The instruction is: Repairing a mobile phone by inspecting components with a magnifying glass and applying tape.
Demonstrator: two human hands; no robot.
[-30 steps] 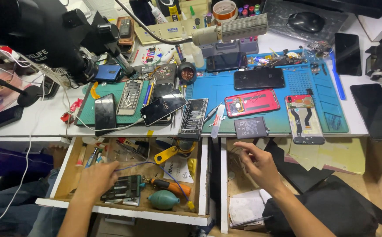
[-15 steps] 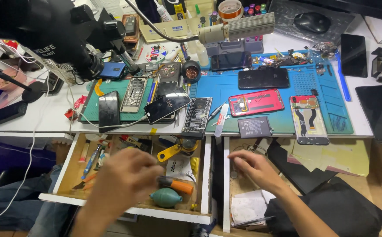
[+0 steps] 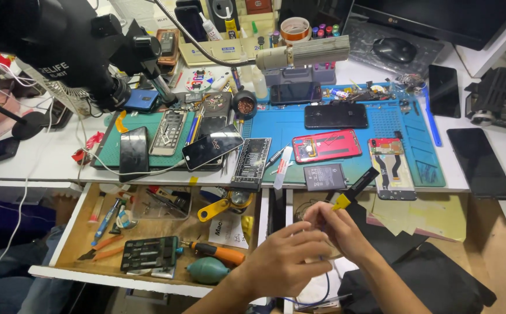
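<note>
While both hands (image 3: pixel 308 244) pinch it | black-yellow tool (image 3: pixel 354 187) angles up-right

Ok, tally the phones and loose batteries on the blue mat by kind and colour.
Black phones: 2
Red phone: 1
Opened phone showing its board: 1
Loose battery: 1
Total: 5

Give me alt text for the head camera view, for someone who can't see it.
Over two open drawers, a person's left hand and right hand meet on a black and yellow strip. Above lies a blue work mat with an opened red phone and other phones and parts.
</note>
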